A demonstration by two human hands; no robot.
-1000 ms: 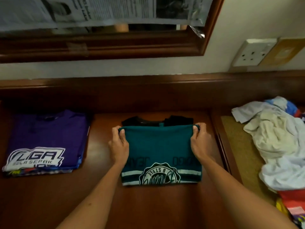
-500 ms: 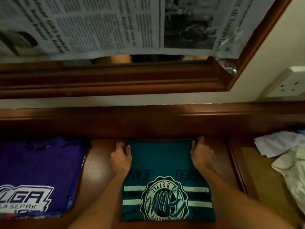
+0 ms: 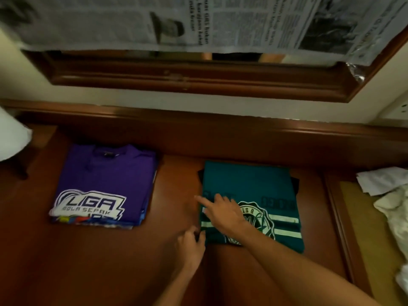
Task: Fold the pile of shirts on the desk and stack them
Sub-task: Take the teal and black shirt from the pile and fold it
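Observation:
A folded teal shirt (image 3: 249,186) with a white round print lies flat on the wooden desk (image 3: 172,191), right of centre. My right hand (image 3: 220,210) rests on its left part, fingers stretched, the index finger pointing left past the edge. My left hand (image 3: 191,246) is at the shirt's near left corner, fingers curled and pinching the edge there. To the left sits a stack of folded shirts (image 3: 106,180) with a purple "LIGA" shirt on top. Unfolded pale shirts (image 3: 390,199) lie in a heap at the right edge.
A raised wooden ledge (image 3: 198,129) runs along the back of the desk under a framed mirror (image 3: 198,80) covered with newspaper. A white object (image 3: 11,138) shows at the far left. A wall socket (image 3: 399,109) is at the right.
Both hands have left the shirt's far corners. The right hand moved onto its left part and the left hand dropped to its near left corner. The view swung left.

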